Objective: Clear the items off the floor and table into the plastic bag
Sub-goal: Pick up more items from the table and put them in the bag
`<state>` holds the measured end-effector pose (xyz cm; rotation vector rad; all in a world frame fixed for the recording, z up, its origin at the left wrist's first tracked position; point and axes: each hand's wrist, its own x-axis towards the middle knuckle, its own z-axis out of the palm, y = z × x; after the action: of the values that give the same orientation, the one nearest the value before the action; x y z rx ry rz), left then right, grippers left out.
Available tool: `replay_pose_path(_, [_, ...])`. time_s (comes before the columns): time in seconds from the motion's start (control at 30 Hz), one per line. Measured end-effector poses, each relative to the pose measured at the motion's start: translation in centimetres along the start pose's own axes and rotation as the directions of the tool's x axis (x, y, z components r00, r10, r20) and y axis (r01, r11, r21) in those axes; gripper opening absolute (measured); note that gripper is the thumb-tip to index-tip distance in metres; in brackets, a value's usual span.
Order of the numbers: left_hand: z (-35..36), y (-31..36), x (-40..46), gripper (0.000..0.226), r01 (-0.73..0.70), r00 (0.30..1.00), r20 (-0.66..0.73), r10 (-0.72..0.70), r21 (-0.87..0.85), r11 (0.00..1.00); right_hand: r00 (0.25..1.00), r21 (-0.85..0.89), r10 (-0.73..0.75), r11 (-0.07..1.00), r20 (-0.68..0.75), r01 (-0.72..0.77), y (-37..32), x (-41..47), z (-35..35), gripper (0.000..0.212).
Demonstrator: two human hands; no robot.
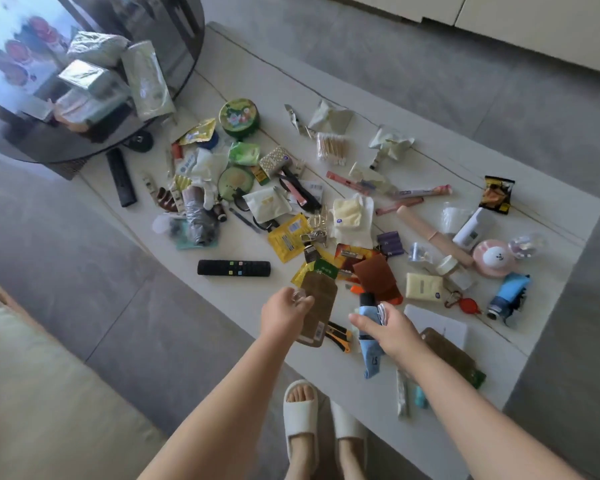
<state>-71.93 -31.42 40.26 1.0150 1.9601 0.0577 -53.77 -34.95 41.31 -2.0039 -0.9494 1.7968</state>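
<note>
Slippers (300, 415) at near edge; both hands over a cluttered tabletop (551, 202); clearing barely begun.

Left hand (283, 315) pinches a small clear item, identity unclear, above a flat brown pouch (317, 306). Right hand (390, 329) grips a blue tube (369, 341) with something white. No plastic bag is identifiable in view. Remaining: black remote (234, 268), round green tin (238, 118), foil sachets, crumpled paper, cotton swabs (331, 148), soft wipe packs. Judgement: nearly everything on the tabletop remains to be bagged.

Clutter (291, 209) crowding table (548, 348), seemingly everywhere
</note>
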Motion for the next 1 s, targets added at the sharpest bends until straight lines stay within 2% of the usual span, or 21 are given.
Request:
replay_pose_path(0.07, [-2.4,-0.2,-1.6,0.019,0.037,0.999,-0.015,-0.041,-0.234,0.972,0.998,0.041,-0.017,0.999,0.062,0.015,-2.2,-1.0,0.9,0.028])
replay_pose_path(0.13, [-4.8,-0.6,-3.4,0.018,0.067,0.994,-0.058,-0.096,-0.376,0.924,0.992,0.052,-0.045,0.998,0.118,0.039,-4.7,-2.3,1.9,0.033])
replay_pose_path(0.2, [-7.2,-1.4,-5.1,0.018,0.083,0.982,-0.106,-0.154,-0.487,0.869,0.982,0.039,-0.070,0.997,0.176,0.064,-6.6,-3.3,3.2,0.040])
replay_pose_path(0.33, [-11.7,-3.6,-8.3,0.015,0.114,0.959,-0.118,-0.259,-0.673,0.730,0.942,-0.005,-0.079,0.996,0.327,0.086,-11.0,-6.2,6.5,0.020])
replay_pose_path(0.43, [-15.0,-5.5,-10.5,0.014,0.104,0.943,-0.122,-0.310,-0.775,0.624,0.917,-0.024,-0.107,0.992,0.384,0.125,-14.0,-8.7,9.2,0.031])
replay_pose_path(0.53, [-18.6,-7.3,-13.2,0.011,0.060,0.926,-0.136,-0.352,-0.868,0.493,0.902,-0.055,-0.129,0.985,0.412,0.166,-16.6,-11.3,12.2,0.030])
replay_pose_path(0.67, [-23.6,-10.3,-16.4,0.021,-0.006,0.908,-0.146,-0.393,-0.942,0.336,0.876,-0.092,-0.148,0.973,0.458,0.213,-20.1,-14.7,17.4,0.021])
replay_pose_path(0.87, [-30.8,-16.4,-20.4,0.027,-0.087,0.881,-0.128,-0.456,-0.990,0.110,0.794,-0.132,-0.170,0.945,0.584,0.300,-25.0,-19.7,26.8,0.015])
replay_pose_path(0.93, [-32.9,-19.1,-21.1,0.045,-0.133,0.870,-0.144,-0.471,-0.990,0.057,0.770,-0.146,-0.190,0.927,0.609,0.345,-26.1,-21.0,30.1,0.015])
replay_pose_path(1.0, [-35.0,-21.5,-22.0,0.040,-0.153,0.866,-0.142,-0.480,-0.988,0.017,0.746,-0.160,-0.198,0.912,0.636,0.379,-27.0,-22.2,33.4,0.012])
